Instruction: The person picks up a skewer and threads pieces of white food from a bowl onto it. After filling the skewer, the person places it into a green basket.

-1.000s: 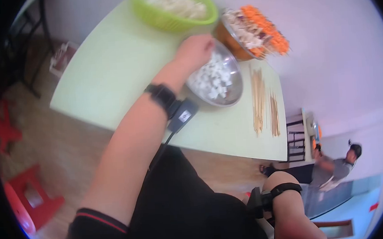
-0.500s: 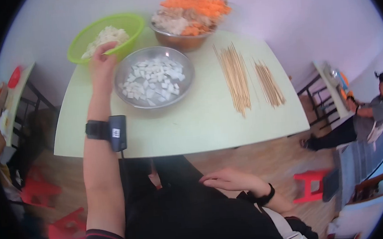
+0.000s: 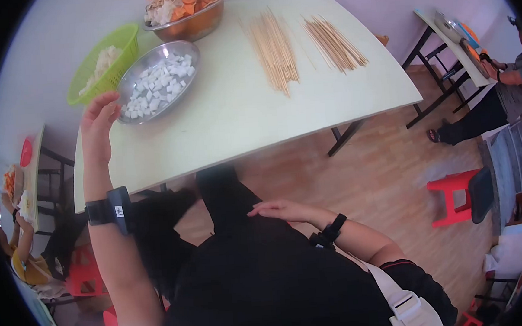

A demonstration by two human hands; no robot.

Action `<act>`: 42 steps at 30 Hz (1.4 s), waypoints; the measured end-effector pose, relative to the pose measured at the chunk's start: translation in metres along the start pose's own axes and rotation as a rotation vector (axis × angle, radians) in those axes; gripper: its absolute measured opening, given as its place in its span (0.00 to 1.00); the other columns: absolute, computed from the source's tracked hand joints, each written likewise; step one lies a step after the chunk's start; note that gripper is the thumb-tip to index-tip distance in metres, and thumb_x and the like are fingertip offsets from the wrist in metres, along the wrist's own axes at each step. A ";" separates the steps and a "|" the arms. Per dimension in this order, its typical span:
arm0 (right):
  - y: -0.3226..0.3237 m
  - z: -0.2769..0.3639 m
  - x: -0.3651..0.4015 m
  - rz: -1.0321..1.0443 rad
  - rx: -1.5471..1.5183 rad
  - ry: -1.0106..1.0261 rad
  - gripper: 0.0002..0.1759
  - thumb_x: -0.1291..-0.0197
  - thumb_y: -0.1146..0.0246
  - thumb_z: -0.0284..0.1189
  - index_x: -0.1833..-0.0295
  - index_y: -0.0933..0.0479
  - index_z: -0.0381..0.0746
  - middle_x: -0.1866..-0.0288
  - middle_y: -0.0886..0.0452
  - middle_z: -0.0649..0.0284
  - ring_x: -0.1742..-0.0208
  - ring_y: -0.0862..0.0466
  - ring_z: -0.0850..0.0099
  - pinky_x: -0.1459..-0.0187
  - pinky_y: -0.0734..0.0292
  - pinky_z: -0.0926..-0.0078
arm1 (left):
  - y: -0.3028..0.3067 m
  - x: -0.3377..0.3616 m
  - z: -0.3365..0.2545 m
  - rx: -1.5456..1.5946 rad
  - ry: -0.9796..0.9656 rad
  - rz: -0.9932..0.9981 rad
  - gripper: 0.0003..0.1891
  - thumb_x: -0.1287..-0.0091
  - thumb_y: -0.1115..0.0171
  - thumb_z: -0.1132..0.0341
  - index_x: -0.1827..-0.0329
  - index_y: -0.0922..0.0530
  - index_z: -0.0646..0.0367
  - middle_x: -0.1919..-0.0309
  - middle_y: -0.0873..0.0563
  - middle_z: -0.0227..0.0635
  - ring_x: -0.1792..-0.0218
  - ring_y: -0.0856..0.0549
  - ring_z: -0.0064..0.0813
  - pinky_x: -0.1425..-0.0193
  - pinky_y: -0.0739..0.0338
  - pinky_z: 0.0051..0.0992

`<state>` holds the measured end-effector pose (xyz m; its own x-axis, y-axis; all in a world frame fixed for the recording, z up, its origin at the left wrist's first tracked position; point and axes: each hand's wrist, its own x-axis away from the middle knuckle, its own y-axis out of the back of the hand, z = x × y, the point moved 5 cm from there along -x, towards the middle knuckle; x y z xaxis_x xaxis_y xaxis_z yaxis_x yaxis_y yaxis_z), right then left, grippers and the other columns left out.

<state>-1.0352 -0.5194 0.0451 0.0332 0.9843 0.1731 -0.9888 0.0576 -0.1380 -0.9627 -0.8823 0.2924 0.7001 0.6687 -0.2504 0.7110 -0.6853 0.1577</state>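
Observation:
My left hand (image 3: 99,123) is at the left end of the table, fingers loosely bent and thumb apart, with nothing visible in it. Its fingertips are right by the near left rim of a shallow metal bowl (image 3: 175,101) of white diced pieces (image 3: 157,85). Just behind them, a green plastic basket (image 3: 125,50) contains pale white food pieces (image 3: 102,68). My right hand (image 3: 281,210) rests low in front of my body, over the dark trousers, its fingers stretched out and holding nothing.
A larger metal bowl (image 3: 194,26) heaped with orange and whitish pieces stands at the back. Two bunches of wooden skewers (image 3: 274,53) lie on the pale table (image 3: 228,126). A red stool (image 3: 448,198) is on the floor at right; a person (image 3: 513,85) stands at another table beyond.
My left hand has come away from the green basket's rim, back toward the table's left edge. The view has turned, shifting the table up and left. My right hand stays low.

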 end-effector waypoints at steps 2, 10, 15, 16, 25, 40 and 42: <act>0.000 0.005 -0.001 0.012 0.012 -0.027 0.16 0.32 0.46 0.35 0.46 0.22 0.39 0.46 0.21 0.61 0.42 0.25 0.72 0.40 0.33 0.75 | -0.002 0.006 -0.003 0.017 0.006 0.023 0.11 0.37 0.42 0.71 0.51 0.22 0.58 0.55 0.18 0.29 0.59 0.21 0.17 0.50 0.29 0.19; 0.029 0.175 0.025 -0.071 0.094 0.071 0.14 0.36 0.41 0.31 0.48 0.23 0.36 0.57 0.16 0.62 0.57 0.18 0.77 0.52 0.23 0.77 | -0.008 0.011 -0.011 0.090 0.064 0.134 0.10 0.36 0.43 0.72 0.53 0.22 0.59 0.58 0.18 0.30 0.59 0.22 0.19 0.48 0.29 0.21; 0.129 0.242 0.015 -0.503 0.457 0.071 0.13 0.40 0.40 0.35 0.54 0.21 0.37 0.62 0.17 0.66 0.64 0.18 0.77 0.63 0.25 0.82 | -0.015 0.025 -0.039 -0.023 0.004 0.303 0.08 0.36 0.41 0.70 0.55 0.22 0.58 0.60 0.18 0.28 0.62 0.22 0.16 0.53 0.29 0.17; 0.153 0.248 0.007 -0.605 0.447 0.082 0.13 0.43 0.38 0.32 0.57 0.21 0.34 0.64 0.17 0.62 0.68 0.17 0.76 0.67 0.22 0.78 | -0.015 0.026 -0.041 -0.016 -0.012 0.305 0.08 0.36 0.41 0.70 0.55 0.22 0.58 0.60 0.18 0.28 0.62 0.22 0.16 0.53 0.29 0.17; 0.309 0.265 -0.075 -0.986 1.023 -0.467 0.07 0.50 0.41 0.23 0.67 0.20 0.33 0.70 0.16 0.54 0.73 0.15 0.68 0.73 0.20 0.69 | -0.031 -0.040 -0.005 -0.018 0.020 0.306 0.07 0.39 0.39 0.71 0.59 0.21 0.61 0.66 0.16 0.28 0.64 0.20 0.16 0.57 0.28 0.18; 0.303 0.329 -0.083 -0.852 0.281 -0.105 0.09 0.45 0.41 0.29 0.64 0.24 0.35 0.73 0.21 0.61 0.79 0.23 0.76 0.78 0.29 0.82 | -0.058 -0.092 0.039 -0.531 -0.065 0.523 0.15 0.47 0.32 0.68 0.57 0.20 0.62 0.62 0.19 0.38 0.61 0.19 0.31 0.56 0.24 0.28; 0.263 0.353 -0.091 -0.779 0.046 0.378 0.10 0.42 0.43 0.28 0.56 0.28 0.36 0.74 0.23 0.63 0.79 0.25 0.78 0.79 0.33 0.83 | -0.058 -0.090 0.041 -0.544 -0.075 0.519 0.15 0.47 0.32 0.69 0.56 0.20 0.61 0.62 0.20 0.36 0.62 0.20 0.28 0.59 0.25 0.26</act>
<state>-1.3495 -0.6529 0.3376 0.7416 0.6572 -0.1348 -0.6689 0.7397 -0.0738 -1.0699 -0.9147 0.2671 0.9616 0.2636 -0.0768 0.2368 -0.6549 0.7176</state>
